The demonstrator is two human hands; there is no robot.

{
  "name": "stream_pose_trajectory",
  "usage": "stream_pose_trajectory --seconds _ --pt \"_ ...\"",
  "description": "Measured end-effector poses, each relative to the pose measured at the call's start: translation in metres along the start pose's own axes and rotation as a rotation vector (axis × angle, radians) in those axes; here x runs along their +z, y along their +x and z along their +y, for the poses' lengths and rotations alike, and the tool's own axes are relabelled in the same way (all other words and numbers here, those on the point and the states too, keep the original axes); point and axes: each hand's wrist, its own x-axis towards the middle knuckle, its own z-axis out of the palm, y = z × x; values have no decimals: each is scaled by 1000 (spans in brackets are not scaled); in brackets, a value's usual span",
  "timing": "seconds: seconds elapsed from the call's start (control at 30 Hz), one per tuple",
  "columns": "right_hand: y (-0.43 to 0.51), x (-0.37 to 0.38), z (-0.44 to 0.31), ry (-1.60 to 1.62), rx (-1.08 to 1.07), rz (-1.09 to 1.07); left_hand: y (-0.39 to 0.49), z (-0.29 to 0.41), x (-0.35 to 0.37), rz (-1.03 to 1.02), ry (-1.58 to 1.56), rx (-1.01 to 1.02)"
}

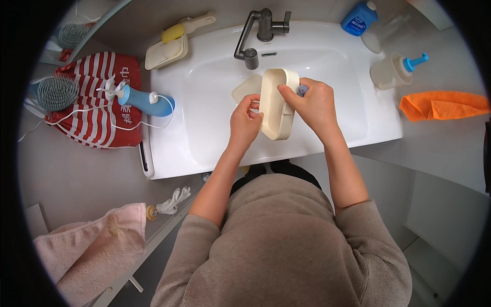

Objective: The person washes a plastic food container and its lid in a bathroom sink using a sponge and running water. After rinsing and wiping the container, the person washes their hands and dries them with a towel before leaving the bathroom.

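A cream plastic box [273, 109], open-topped with rounded corners, is held tilted over the white washbasin [215, 130]. My left hand [245, 121] grips its left edge with thumb and fingers. On the other side, my right hand [316, 103] has its thumb over the right rim and its fingers behind the wall. A small grey-blue cloth or sponge [302, 90] shows between that hand and the box. Partly hidden behind the box and my left hand, a flat pale piece [245, 89], perhaps a lid, lies in the basin. The dark grey faucet [251, 57] stands just beyond the box.
A soap dish [153, 61] with yellow soap [173, 33] sits at the back left. Along the left are a blue squeeze bottle [147, 103], a red-striped bag [96, 96] and a hairbrush [57, 92]. A blue bottle [360, 19], pump bottle [389, 73] and orange cloth [445, 105] are right.
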Motion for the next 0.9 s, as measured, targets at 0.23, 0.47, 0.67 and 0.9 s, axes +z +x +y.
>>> stream_pose_trajectory --seconds 0.23,0.47,0.67,0.9 --pt "-9 5 -1 -41 -61 -31 8 -16 -1 4 146 15" --pt "-18 4 -1 -83 -189 -16 4 3 6 35 37 -90" --pt "-17 2 7 -70 -222 -4 5 10 7 -15 -56 -161" --pt "-4 -10 11 -154 -219 -84 11 6 15 -127 -49 -167"
